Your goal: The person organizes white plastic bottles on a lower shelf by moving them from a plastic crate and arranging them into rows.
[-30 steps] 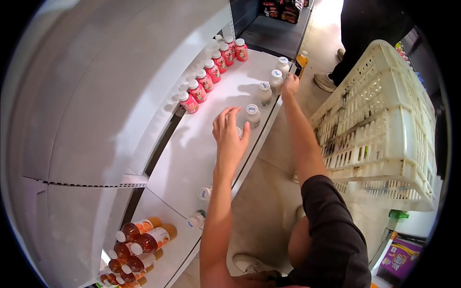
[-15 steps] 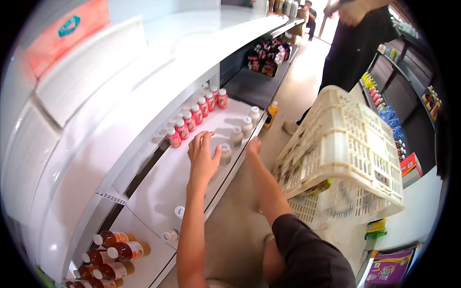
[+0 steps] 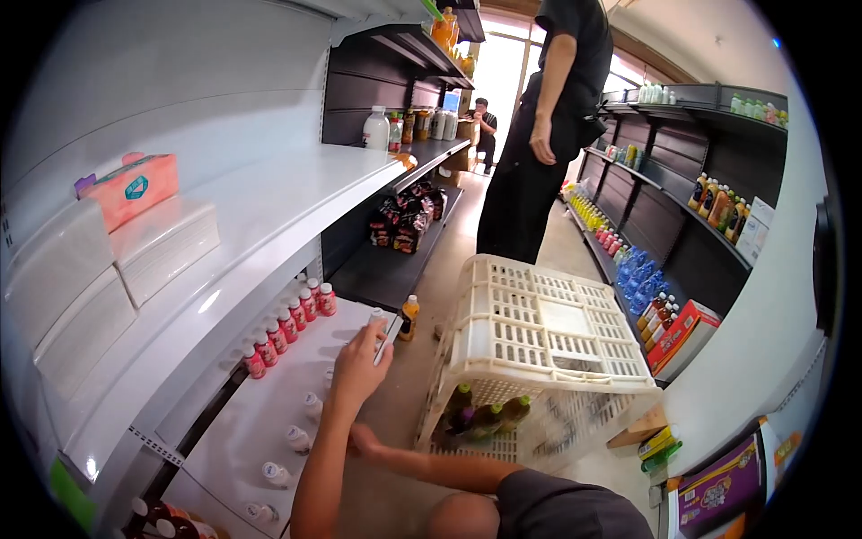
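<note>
My left hand (image 3: 361,361) is at the far front corner of the low white shelf (image 3: 211,449), with its fingers closed around a small white-capped bottle (image 3: 378,316). More bottles of this kind, such as one white-capped bottle (image 3: 298,438), stand in a row along the shelf's front edge. My right hand (image 3: 364,442) is low beside that edge. My left forearm partly covers it, so its fingers do not show clearly. Behind the row, pink bottles (image 3: 287,325) with white caps line the back of the shelf.
A cream plastic crate (image 3: 548,332) lies on its side to the right, with dark bottles (image 3: 488,418) inside. An orange drink bottle (image 3: 409,318) stands on the floor. A person in black (image 3: 548,135) stands beyond the crate. An upper shelf (image 3: 269,207) overhangs the bottles.
The view has tilted up and swung. My left hand has moved from above the shelf's middle to the far end bottle. My right hand is now nearer me, behind my left forearm.
</note>
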